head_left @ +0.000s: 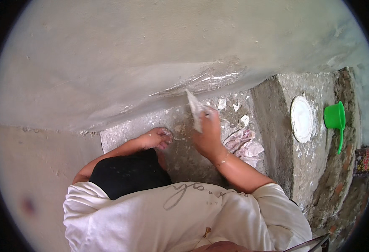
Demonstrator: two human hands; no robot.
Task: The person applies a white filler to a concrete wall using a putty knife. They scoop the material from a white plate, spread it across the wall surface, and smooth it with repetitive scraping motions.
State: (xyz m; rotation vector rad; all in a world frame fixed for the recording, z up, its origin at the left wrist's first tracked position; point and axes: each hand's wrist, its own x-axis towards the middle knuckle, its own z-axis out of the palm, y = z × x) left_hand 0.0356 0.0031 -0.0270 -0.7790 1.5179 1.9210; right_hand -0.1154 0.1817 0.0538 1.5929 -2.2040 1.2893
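My right hand (209, 133) is closed around a putty knife (196, 110) crusted in white. Its tip points up toward the foot of the wall, just below a rough patch with white streaks (220, 78). Close to my black-clothed knee is my left hand (158, 137), its fingers curled in and smeared white. Whether anything lies inside those fingers is hidden. Beside my right forearm lies a crumpled, stained cloth (245, 146). White flakes (222, 103) are scattered on the spattered floor beyond my right hand.
On a raised rough ledge (289, 88) to the right sit a round white lid or dish (302, 119) and a green dipper (334, 115) with a long handle. Farther right lies a dark printed packet (363, 161). The grey wall (121, 38) spans the far side.
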